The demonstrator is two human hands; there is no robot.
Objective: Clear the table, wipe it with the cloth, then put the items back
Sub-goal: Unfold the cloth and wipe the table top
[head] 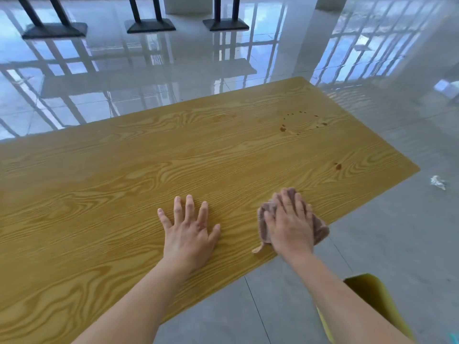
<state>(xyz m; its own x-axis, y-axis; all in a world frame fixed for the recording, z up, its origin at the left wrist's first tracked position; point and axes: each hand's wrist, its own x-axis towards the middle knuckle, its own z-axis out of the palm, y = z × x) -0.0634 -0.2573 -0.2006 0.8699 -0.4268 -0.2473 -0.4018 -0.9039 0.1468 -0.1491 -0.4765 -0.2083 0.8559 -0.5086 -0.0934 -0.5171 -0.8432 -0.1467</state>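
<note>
Because the cloth (321, 230) is bunched into a soft, loose wad, we treat it as a light, limp item that has no shape of its own and only follows the palm pressing it. It lies on the table (124, 182) close to the right-hand edge, with one corner trailing toward us. Its outer fold reaches the edge, and we cannot tell whether it overhangs.

Our right hand (289, 224) rests flat on top of the cloth, fingers straight and slightly spread, pressing down rather than curling round it. We judge this the correct hold for wiping: load from above with the palm centred on the wad. The tabletop looks smooth and glossy, so a lightly pressed cloth may slip out from under the fingers or slide off the edge.

Our left hand (190, 232) lies flat on the bare wood beside it, fingers spread wide, holding nothing.

Farther out, a ring of brown spots (283, 129) and a single spot (338, 166) are not yet wiped. A crumpled scrap of paper (438, 182) lies on the floor (397, 244), and a yellow chair (372, 291) stands beside our right forearm.
</note>
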